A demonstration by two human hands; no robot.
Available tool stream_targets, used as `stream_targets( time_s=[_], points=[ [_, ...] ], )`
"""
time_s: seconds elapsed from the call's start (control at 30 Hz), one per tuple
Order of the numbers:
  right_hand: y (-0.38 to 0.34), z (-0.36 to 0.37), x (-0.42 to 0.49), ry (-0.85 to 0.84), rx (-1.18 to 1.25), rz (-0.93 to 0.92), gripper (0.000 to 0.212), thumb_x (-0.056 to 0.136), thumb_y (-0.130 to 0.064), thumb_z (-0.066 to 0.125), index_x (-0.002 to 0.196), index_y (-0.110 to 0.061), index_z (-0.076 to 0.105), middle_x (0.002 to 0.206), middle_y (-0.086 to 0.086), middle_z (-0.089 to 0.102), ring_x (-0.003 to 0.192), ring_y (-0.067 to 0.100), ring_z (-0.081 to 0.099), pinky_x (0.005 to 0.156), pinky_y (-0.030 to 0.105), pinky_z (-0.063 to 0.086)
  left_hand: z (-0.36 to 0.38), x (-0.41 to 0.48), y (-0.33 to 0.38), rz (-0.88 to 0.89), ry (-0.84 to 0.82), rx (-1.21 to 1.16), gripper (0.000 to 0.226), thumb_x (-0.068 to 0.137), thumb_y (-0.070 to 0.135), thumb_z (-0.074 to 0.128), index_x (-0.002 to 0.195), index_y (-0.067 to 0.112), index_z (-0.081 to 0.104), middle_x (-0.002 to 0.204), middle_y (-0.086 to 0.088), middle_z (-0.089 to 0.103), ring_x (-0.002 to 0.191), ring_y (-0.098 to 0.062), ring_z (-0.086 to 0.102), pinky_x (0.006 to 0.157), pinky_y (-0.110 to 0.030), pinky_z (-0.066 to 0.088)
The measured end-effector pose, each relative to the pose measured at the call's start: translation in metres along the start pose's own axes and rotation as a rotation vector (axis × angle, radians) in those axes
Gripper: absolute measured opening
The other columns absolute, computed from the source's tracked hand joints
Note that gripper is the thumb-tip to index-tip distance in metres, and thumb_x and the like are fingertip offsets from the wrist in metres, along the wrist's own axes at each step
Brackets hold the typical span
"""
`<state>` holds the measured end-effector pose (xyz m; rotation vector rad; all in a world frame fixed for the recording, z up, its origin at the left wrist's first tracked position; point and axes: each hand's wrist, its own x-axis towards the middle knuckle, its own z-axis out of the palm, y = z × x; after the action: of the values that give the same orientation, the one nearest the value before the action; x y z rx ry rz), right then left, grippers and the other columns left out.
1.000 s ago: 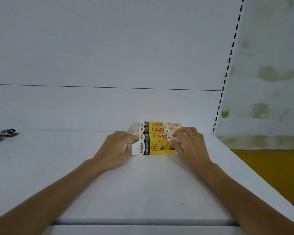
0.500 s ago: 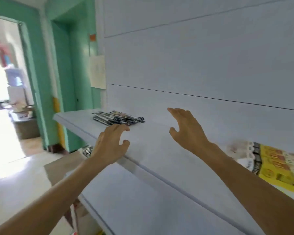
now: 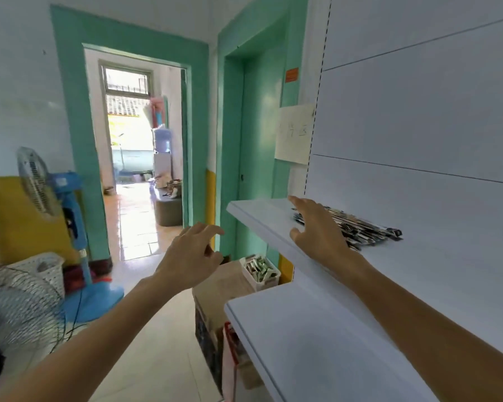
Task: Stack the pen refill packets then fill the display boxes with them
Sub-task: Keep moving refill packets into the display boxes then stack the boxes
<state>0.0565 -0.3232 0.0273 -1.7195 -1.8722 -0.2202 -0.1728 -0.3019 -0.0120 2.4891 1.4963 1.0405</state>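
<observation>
A loose pile of pen refill packets [image 3: 366, 229], dark and silvery, lies on the white shelf [image 3: 262, 216] near its left end. My right hand [image 3: 317, 230] hovers over the near end of the pile with fingers spread, holding nothing. My left hand [image 3: 192, 253] hangs in the air to the left of the shelf edge, fingers loosely curled and empty. The yellow display boxes are out of view.
A lower white shelf [image 3: 302, 329] juts out below. A white basket [image 3: 260, 272] of small items sits on a cardboard box [image 3: 215, 288] beside it. Two fans [image 3: 41, 187] stand at left, and an open doorway [image 3: 140, 158] lies ahead.
My view has swung left from the yellow display boxes to the shelf's left end. Both hands let go of the boxes and travelled left; the right hand now reaches the packet pile.
</observation>
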Motion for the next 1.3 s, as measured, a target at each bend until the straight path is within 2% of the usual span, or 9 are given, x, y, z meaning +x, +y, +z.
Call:
stream_targets(
  time_s=[0.2,0.33,0.47,0.6,0.8,1.0,1.1,1.17,1.3],
  points=[
    [0.004,0.044,0.077,0.018,-0.019,0.117,0.064,0.088,-0.013,0.052,0.146,-0.016,0.026,0.147,0.005,0.034,0.134,0.021,0.032,0.109,0.036,0.031,0.026,0.097,-0.058,0.129,-0.081,-0.079,0.044,0.085,0.017,0.059,0.128,0.02,0.052,0.127,0.0,0.051,0.12,-0.019,0.044,0.098,-0.03,0.036],
    [0.018,0.055,0.114,0.073,-0.042,0.207,0.063,0.089,-0.014,0.051,0.147,-0.016,0.025,0.146,0.005,0.035,0.134,0.021,0.031,0.107,0.036,0.032,0.041,0.159,-0.073,0.216,-0.156,-0.137,0.046,0.081,0.033,0.05,0.126,0.021,0.052,0.127,0.0,0.051,0.118,-0.017,0.044,0.099,-0.03,0.035],
    [0.04,0.051,0.134,0.109,-0.068,0.299,0.062,0.089,-0.014,0.051,0.146,-0.017,0.027,0.145,0.005,0.035,0.131,0.021,0.035,0.106,0.036,0.034,0.064,0.21,-0.067,0.315,-0.215,-0.171,0.041,0.085,0.031,0.051,0.125,0.023,0.051,0.129,0.001,0.049,0.118,-0.018,0.043,0.1,-0.035,0.037],
    [0.073,0.027,0.139,0.149,-0.141,0.367,0.063,0.089,-0.016,0.052,0.146,-0.019,0.027,0.146,0.004,0.035,0.131,0.02,0.036,0.106,0.038,0.035,0.1,0.245,-0.042,0.406,-0.217,-0.272,0.037,0.087,0.021,0.056,0.124,0.021,0.052,0.126,-0.001,0.05,0.117,-0.019,0.046,0.097,-0.031,0.036],
    [0.125,-0.007,0.127,0.274,-0.239,0.499,0.061,0.088,-0.016,0.056,0.144,-0.016,0.033,0.14,0.009,0.042,0.126,0.023,0.043,0.105,0.039,0.037,0.161,0.266,-0.006,0.516,-0.285,-0.411,0.035,0.088,0.021,0.056,0.123,0.022,0.052,0.124,0.002,0.051,0.116,-0.015,0.045,0.095,-0.026,0.035],
    [0.158,0.01,0.087,0.11,-0.243,0.683,0.053,0.087,-0.017,0.058,0.138,-0.018,0.042,0.135,0.006,0.049,0.117,0.02,0.049,0.097,0.031,0.041,0.203,0.3,0.007,0.562,-0.407,-0.474,0.031,0.091,0.03,0.056,0.12,0.021,0.055,0.12,0.004,0.054,0.113,-0.014,0.047,0.086,-0.021,0.033],
    [0.159,0.008,0.076,0.126,-0.171,0.712,0.037,0.088,-0.024,0.062,0.124,-0.02,0.057,0.114,-0.004,0.061,0.097,0.011,0.053,0.083,0.018,0.039,0.215,0.315,0.018,0.656,-0.462,-0.486,0.035,0.09,0.035,0.057,0.122,0.022,0.056,0.119,0.011,0.055,0.108,-0.007,0.047,0.085,-0.02,0.032],
    [0.153,0.012,0.078,0.067,-0.144,0.71,0.031,0.086,-0.031,0.064,0.116,-0.023,0.063,0.096,-0.017,0.06,0.091,0.006,0.052,0.075,0.011,0.037,0.222,0.325,0.022,0.721,-0.542,-0.509,0.032,0.088,0.032,0.062,0.119,0.023,0.061,0.115,0.011,0.061,0.1,-0.004,0.052,0.087,-0.021,0.038],
    [0.146,0.024,0.086,-0.052,-0.183,0.719,0.031,0.085,-0.033,0.066,0.114,-0.023,0.066,0.101,-0.01,0.061,0.094,0.006,0.054,0.079,0.015,0.042,0.234,0.34,0.022,0.781,-0.556,-0.601,0.021,0.083,0.025,0.069,0.103,0.018,0.07,0.096,0.008,0.066,0.091,-0.006,0.059,0.087,-0.026,0.046]
  ],
)
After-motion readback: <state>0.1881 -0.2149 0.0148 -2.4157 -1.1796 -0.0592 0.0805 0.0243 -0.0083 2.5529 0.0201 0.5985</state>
